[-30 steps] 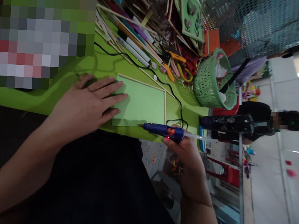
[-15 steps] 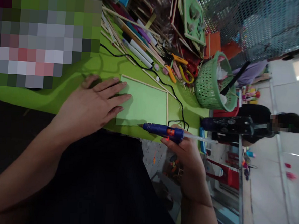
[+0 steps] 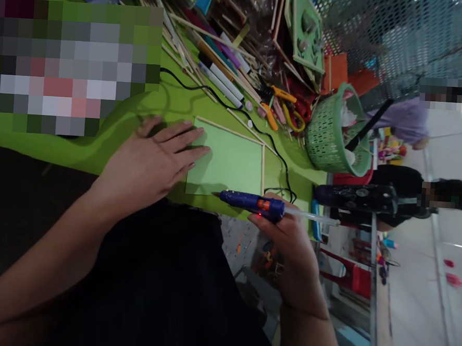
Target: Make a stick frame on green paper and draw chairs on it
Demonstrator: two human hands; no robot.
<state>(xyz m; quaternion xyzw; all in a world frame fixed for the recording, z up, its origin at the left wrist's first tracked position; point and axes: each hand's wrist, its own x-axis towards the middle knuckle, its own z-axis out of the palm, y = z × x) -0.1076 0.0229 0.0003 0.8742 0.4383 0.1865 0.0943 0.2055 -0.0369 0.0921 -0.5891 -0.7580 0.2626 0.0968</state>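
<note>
A pale green sheet of card (image 3: 229,162) lies on the green tabletop. Thin wooden sticks run along two of its sides: one stick (image 3: 229,130) on the far edge, another stick (image 3: 263,170) on the right edge. My left hand (image 3: 149,160) lies flat with fingers spread, its fingertips on the card's left part. In my right hand (image 3: 286,231) is a blue glue gun (image 3: 248,203), its red light lit and a clear glue stick (image 3: 314,216) poking out of the back. The nozzle is over the card's near edge; whether it touches cannot be told.
Beyond the card lie a black cable (image 3: 220,100), several markers (image 3: 221,81), scissors (image 3: 293,117) and loose sticks. A green basket (image 3: 323,134) stands to the right, near a framed green picture (image 3: 307,37). A person in black (image 3: 397,196) is farther right.
The view has shifted slightly, so the card and my left hand appear a little farther right. The glue gun's tip is now nearer the card's left corner along the near edge.
</note>
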